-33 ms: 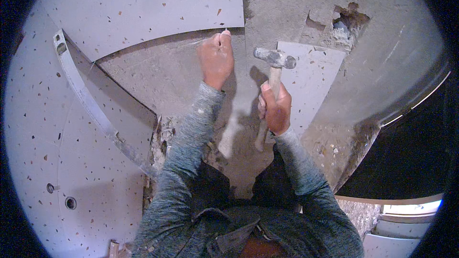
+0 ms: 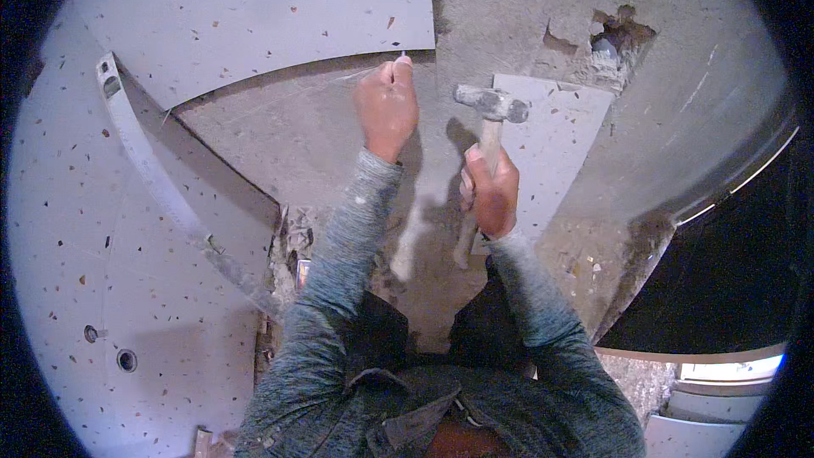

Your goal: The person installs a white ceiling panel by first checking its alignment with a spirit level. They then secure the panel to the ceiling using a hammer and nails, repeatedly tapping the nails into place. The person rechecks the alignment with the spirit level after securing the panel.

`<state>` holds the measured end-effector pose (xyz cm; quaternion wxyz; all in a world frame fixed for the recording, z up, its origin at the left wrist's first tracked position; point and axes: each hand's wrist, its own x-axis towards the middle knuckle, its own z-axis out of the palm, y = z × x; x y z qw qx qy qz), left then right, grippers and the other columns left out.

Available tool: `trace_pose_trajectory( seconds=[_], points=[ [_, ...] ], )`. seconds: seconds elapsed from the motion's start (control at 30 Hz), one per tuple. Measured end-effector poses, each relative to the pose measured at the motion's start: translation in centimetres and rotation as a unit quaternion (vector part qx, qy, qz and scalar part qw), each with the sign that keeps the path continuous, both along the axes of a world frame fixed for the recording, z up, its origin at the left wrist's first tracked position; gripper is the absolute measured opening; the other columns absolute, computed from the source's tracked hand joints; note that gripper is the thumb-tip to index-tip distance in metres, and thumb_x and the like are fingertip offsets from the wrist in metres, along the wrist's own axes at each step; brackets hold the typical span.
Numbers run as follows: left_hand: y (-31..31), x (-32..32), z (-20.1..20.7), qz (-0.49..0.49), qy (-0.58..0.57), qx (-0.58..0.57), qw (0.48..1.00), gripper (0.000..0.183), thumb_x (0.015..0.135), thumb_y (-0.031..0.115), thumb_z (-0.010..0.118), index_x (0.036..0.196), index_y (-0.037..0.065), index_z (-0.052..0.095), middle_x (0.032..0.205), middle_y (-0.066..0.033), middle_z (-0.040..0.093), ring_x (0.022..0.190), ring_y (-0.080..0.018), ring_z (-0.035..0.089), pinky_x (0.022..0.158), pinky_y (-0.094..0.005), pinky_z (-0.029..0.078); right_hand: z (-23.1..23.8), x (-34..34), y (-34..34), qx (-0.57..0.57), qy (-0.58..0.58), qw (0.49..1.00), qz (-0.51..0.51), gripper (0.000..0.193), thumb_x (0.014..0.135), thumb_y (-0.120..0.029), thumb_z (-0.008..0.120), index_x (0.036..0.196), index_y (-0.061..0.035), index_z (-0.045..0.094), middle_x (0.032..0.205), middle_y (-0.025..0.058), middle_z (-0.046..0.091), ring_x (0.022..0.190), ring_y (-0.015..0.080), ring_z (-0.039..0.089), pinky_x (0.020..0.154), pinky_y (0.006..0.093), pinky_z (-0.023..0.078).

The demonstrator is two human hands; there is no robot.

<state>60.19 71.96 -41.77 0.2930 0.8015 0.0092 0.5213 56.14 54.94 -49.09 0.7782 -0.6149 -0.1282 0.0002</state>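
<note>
My left hand [image 2: 387,110] is closed in a pinch at the curved edge of a white speckled slab [image 2: 280,17]. A thin pale tip shows above its thumb, too small to name. My right hand [image 2: 493,191] grips a hammer [image 2: 491,131] by its wooden handle, the dusty metal head raised above the fist. Beneath the hammer, partly hidden by it, a smaller speckled slab piece [image 2: 560,127] lies on the rough grey floor [image 2: 500,8].
A long metal level [image 2: 153,170] lies across the large speckled slab [image 2: 76,229] at left, which has two round holes. Broken rubble [image 2: 292,237] lines that slab's edge. A ragged hole [image 2: 623,38] breaks the floor at far right. A dark area [image 2: 712,263] lies beyond a curved edge.
</note>
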Motion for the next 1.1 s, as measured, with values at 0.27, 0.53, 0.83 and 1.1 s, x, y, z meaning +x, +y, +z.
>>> trace_pose_trajectory(
  seconds=[0.27, 0.53, 0.83, 1.1],
  points=[
    [1.9, 1.0, 0.4, -0.061, -0.004, 0.040, 0.997, 0.039, 0.095, 0.024, 0.050, 0.068, -0.004, 0.051, 0.058, -0.0216, 0.047, 0.048, -0.0305, 0.044, 0.051, -0.0432, 0.034, 0.2, 0.8, 0.0, 0.038, 0.027, 0.999, 0.007, 0.042, 0.089, -0.032, 0.062, 0.119, -0.0025, 0.057, 0.073, -0.0029, 0.053, 0.061, 0.0063, 0.045, 0.053, 0.0245, 0.038],
    [2.0, 0.3, 0.8, -0.087, 0.038, 0.013, 0.995, 0.043, 0.098, 0.027, 0.045, 0.067, -0.002, 0.053, 0.059, -0.0185, 0.051, 0.052, -0.0290, 0.049, 0.054, -0.0422, 0.038, -0.6, 1.4, -0.4, 0.061, 0.039, 0.997, 0.018, 0.030, 0.090, -0.034, 0.062, 0.103, -0.0069, 0.057, 0.066, -0.0042, 0.048, 0.054, 0.0060, 0.045, 0.047, 0.0259, 0.037],
    [6.8, -2.0, -3.4, 0.055, 0.024, -0.045, 0.997, 0.042, 0.101, 0.026, 0.042, 0.071, 0.000, 0.055, 0.056, -0.0126, 0.051, 0.049, -0.0236, 0.047, 0.053, -0.0393, 0.037, 1.8, 1.3, -0.1, 0.116, 0.025, 0.992, 0.043, 0.025, 0.093, -0.032, 0.060, 0.098, -0.0078, 0.055, 0.062, -0.0033, 0.048, 0.045, 0.0071, 0.043, 0.040, 0.0268, 0.035],
    [8.1, -3.1, -3.1, 0.060, 0.057, -0.150, 0.985, 0.044, 0.097, 0.035, 0.050, 0.066, 0.004, 0.058, 0.051, -0.0009, 0.044, 0.045, -0.0118, 0.043, 0.044, -0.0328, 0.032, 5.8, -0.3, 1.8, 0.028, 0.044, 0.982, 0.184, 0.022, 0.101, -0.030, 0.050, 0.094, -0.0094, 0.048, 0.060, -0.0023, 0.043, 0.044, 0.0077, 0.041, 0.038, 0.0260, 0.034]
  ],
)
